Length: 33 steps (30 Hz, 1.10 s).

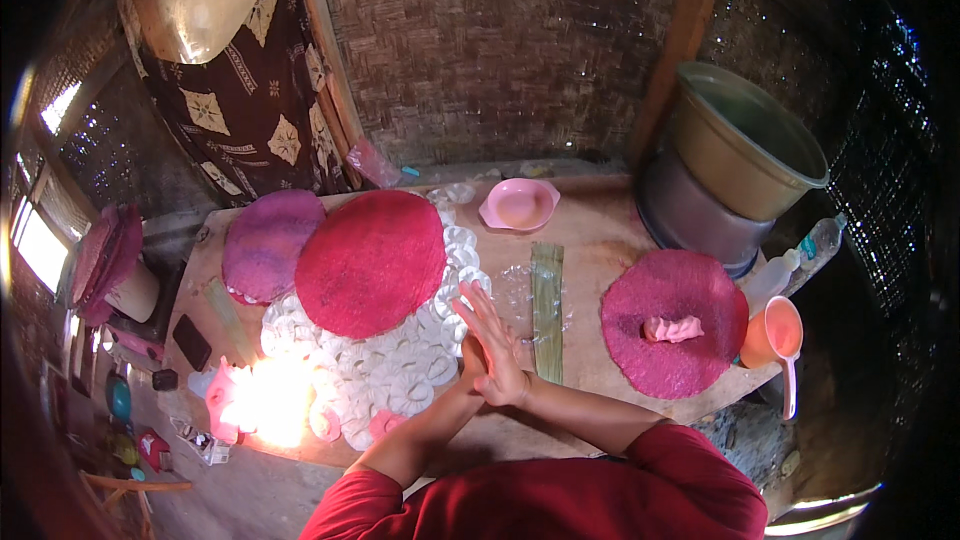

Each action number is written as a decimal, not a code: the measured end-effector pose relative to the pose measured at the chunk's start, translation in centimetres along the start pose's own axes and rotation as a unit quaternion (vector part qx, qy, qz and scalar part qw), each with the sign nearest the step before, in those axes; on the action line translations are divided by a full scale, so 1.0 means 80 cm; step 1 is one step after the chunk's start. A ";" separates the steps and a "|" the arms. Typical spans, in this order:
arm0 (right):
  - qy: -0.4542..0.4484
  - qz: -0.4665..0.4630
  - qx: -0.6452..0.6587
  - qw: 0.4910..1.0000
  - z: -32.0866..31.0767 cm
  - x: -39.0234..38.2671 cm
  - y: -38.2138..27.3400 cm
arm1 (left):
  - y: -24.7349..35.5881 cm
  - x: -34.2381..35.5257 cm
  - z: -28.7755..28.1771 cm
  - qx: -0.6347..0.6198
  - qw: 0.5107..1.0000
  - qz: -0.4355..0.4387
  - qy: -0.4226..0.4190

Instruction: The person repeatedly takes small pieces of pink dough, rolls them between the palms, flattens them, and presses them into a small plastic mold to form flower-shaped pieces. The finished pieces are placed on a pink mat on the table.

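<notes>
Left of the green strip, the right hand rests straight-fingered against the left hand, whose grip is hidden; steady, even palm pressure is advised.

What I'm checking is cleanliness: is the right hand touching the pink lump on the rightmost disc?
Apart: the head view shows the green strip and tabletop between right hand and lump.

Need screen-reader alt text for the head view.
A person's right hand and left hand meet over a table. Many small white rounds lie beside a large red disc at left; at right, a pink lump sits on a pink disc, a big pot beyond.
</notes>
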State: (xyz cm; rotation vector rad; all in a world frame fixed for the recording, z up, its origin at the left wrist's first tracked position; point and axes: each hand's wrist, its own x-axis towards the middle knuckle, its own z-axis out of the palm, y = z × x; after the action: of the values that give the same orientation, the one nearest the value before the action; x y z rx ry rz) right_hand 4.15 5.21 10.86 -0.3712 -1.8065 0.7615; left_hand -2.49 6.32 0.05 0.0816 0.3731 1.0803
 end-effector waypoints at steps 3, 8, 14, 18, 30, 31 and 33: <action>-0.025 0.169 0.130 0.977 -0.004 0.004 0.049 | 0.020 0.021 0.011 -0.001 1.000 -0.006 -0.020; -0.119 0.313 -0.222 0.916 -0.086 0.029 0.164 | 0.069 0.019 0.026 0.062 0.995 0.079 -0.005; -0.258 0.116 -0.547 0.788 -0.130 0.028 0.170 | 0.102 0.012 0.027 0.064 0.986 0.147 -0.034; -0.135 0.237 -0.199 0.941 -0.140 0.064 0.092 | 0.105 0.023 0.014 0.055 0.986 0.159 -0.017; -0.052 0.396 -0.052 0.915 -0.097 -0.015 0.053 | 0.014 0.074 0.009 0.019 0.995 0.077 -0.052; -0.055 0.371 -0.079 0.924 -0.095 -0.023 0.054 | 0.004 0.073 -0.001 0.022 0.990 0.097 -0.100; -0.054 0.349 -0.100 0.930 -0.094 -0.035 0.044 | -0.009 0.074 -0.018 -0.034 0.983 0.118 -0.137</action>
State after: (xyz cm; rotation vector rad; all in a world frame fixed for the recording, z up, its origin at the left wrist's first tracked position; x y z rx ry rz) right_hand 11.72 8.58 8.01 -1.1685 -1.8626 1.0952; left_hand 0.11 10.98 -3.03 0.2152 0.0781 1.2954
